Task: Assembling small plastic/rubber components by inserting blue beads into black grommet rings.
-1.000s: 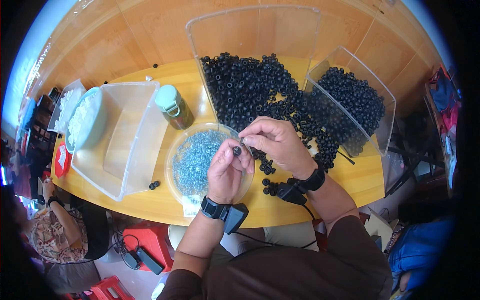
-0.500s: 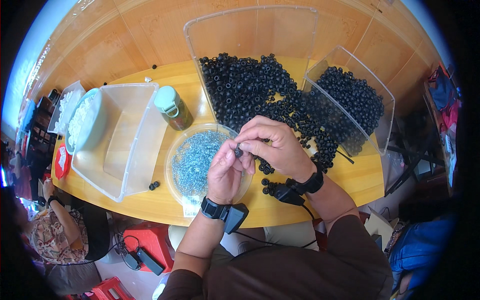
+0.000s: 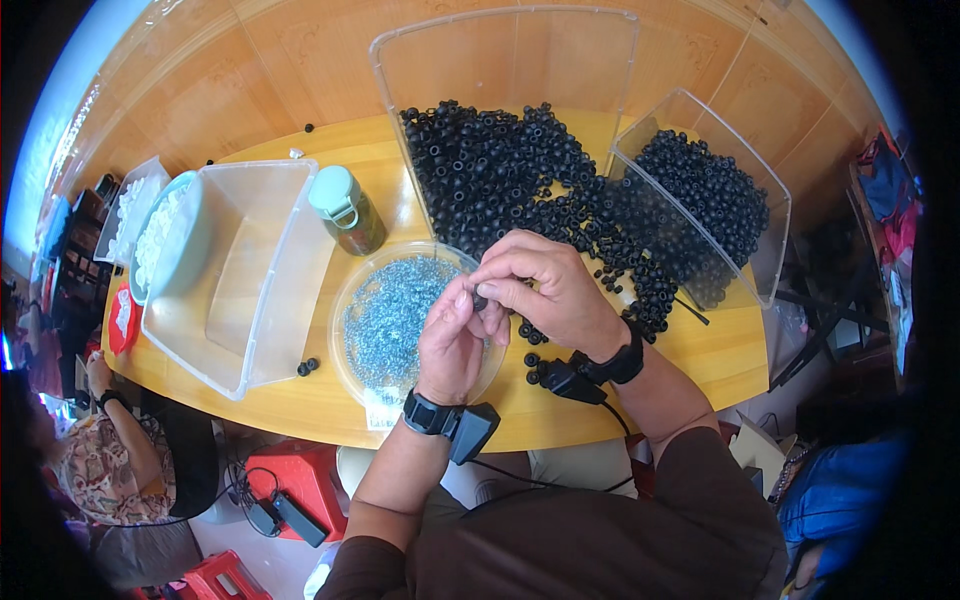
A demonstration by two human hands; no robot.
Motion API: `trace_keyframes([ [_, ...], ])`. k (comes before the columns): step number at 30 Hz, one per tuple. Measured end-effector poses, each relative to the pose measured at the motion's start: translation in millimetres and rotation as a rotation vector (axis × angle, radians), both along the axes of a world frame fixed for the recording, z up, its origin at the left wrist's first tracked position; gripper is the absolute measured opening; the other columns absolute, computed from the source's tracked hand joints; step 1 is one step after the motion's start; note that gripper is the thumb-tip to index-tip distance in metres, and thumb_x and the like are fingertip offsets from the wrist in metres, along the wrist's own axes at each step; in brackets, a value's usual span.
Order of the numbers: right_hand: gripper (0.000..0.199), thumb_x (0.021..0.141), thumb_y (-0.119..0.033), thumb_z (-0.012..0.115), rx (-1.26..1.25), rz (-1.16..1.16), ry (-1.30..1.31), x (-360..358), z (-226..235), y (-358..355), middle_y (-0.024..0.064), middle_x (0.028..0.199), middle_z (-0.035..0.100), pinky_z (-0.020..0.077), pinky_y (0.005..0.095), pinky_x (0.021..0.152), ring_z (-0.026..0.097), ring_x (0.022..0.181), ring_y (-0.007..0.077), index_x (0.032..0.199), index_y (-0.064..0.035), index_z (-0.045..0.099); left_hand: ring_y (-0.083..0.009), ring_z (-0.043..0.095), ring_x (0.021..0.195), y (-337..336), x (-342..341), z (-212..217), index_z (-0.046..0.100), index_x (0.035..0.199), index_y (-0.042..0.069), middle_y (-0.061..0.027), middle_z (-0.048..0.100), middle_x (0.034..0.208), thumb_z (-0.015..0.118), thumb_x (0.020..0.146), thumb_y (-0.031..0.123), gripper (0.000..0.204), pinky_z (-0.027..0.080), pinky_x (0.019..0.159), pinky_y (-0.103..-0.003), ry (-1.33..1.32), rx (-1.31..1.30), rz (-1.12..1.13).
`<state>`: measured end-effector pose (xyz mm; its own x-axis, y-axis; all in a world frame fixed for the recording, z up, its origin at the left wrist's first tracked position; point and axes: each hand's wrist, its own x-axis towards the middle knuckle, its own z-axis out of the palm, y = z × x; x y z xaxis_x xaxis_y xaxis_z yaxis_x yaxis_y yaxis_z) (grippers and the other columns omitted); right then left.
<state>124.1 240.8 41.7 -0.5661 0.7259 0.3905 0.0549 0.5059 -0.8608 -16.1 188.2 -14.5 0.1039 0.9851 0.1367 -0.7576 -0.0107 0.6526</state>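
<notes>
My left hand [image 3: 452,335] and my right hand [image 3: 555,292] meet over the right side of a round clear tub [image 3: 341,345]. Between their fingertips is a small dark round piece [image 3: 480,301], mostly covered by the fingers. Both hands are closed in a pinch around it. The tub holds many small translucent blue pieces [image 3: 388,320]. Beyond my hands spreads a large heap of small black hollow pieces [image 3: 490,170], partly inside a clear bin tipped open toward me. A few black pieces [image 3: 534,368] lie loose just below my right hand.
At right, a second clear bin [image 3: 778,240] contains more black pieces. A green-lidded bottle [image 3: 347,212] stands behind the tub. Left of it are a clear box [image 3: 232,290] and a pale green bowl [image 3: 190,250] with white pieces. Another person's hand [image 3: 98,375] rests at the far left edge.
My fingers have shifted slightly around the small dark piece, which now shows less between them. Otherwise the hands stay over the tub's right side.
</notes>
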Motion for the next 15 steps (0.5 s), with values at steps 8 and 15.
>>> trace_keyframes([
  [8, 0.010, 0.086, 0.001, 0.060, 0.179, -0.040, -0.014, -3, -7, 5, 0.0088, 0.090, 0.062, 0.0518, 0.0245, 0.063, 0.064, 0.071, 0.0124, 0.092, 0.0027, 0.067, -0.0179, 0.051, 0.066, 2, 2, -1, 0.054, 0.104, 0.000, -0.0059, 0.049, 0.074, 0.050, 0.095, 0.035, 0.036, 0.044, 0.063, -0.028, -0.041, -0.031, 0.015],
  [15, 0.011, 0.083, -0.003, 0.062, 0.222, -0.167, 0.023, -15, -19, -1, 0.0095, 0.088, 0.063, 0.0501, 0.0296, 0.069, 0.062, 0.077, 0.0208, 0.091, -0.0012, 0.068, -0.0170, 0.051, 0.067, -1, 2, -1, 0.054, 0.104, 0.000, -0.0058, 0.051, 0.075, 0.047, 0.097, 0.035, 0.037, 0.044, 0.063, -0.028, -0.030, -0.055, 0.071],
])
